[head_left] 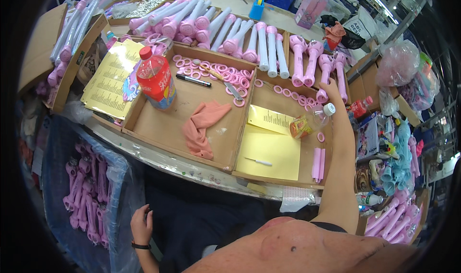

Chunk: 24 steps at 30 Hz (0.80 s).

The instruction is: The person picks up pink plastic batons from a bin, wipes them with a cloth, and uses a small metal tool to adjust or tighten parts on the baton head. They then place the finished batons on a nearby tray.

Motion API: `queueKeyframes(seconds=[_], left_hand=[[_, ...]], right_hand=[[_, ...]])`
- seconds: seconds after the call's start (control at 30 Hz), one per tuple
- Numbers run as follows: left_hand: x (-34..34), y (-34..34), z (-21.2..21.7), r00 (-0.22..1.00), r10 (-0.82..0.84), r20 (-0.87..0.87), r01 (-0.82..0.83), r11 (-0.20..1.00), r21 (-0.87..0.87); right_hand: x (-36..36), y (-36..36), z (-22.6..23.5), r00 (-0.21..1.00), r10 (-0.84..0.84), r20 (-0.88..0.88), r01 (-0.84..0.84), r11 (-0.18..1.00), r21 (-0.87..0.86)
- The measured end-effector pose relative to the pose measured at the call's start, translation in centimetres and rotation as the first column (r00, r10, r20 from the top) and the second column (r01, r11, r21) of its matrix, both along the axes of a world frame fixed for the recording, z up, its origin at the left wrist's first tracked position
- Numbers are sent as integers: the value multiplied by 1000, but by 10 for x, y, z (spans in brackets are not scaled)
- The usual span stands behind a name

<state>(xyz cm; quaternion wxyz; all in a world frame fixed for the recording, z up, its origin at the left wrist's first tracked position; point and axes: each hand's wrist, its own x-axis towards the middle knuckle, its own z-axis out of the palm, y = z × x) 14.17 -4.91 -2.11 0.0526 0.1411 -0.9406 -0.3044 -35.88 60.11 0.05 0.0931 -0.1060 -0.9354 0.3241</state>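
Observation:
At the far right of the bench, my right hand (330, 86) is closed around a pink toy wand piece (326, 65) with a rounded end. Similar pink wand pieces (298, 61) stand in a row just left of it. My left hand (142, 225) hangs low, away from the bench, with its fingers loosely apart and nothing seen in them. Beside it is a blue plastic-lined bin (120, 177) with many pink wand pieces (86, 201) inside.
Shallow cardboard trays hold pink rings (235, 76), a black marker (193, 80), an orange cloth (204, 126), a red-labelled bottle (156, 80), yellow sheets (273, 153) and a tilted bottle (309, 121) near my right forearm. White-handled wands (223, 30) lie behind. Boxes stand right.

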Motion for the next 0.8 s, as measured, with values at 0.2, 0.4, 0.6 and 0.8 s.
queueKeyframes(seconds=[0.2,0.4,0.6,0.8], left_hand=[[15,-6,-8,1000,24,15,-24,1000,-19],[9,-7,-5,1000,-8,-13,7,999,-51],[15,-23,17,992,51,-112,-36,990,133],[58,-118,36,846,441,-299,-103,687,719]], right_hand=[[22,-6,20,998,-43,42,43,999,-1],[28,19,19,861,-507,36,397,716,574],[41,20,82,954,-296,-50,284,837,467],[139,-76,182,464,450,-764,351,698,624]])
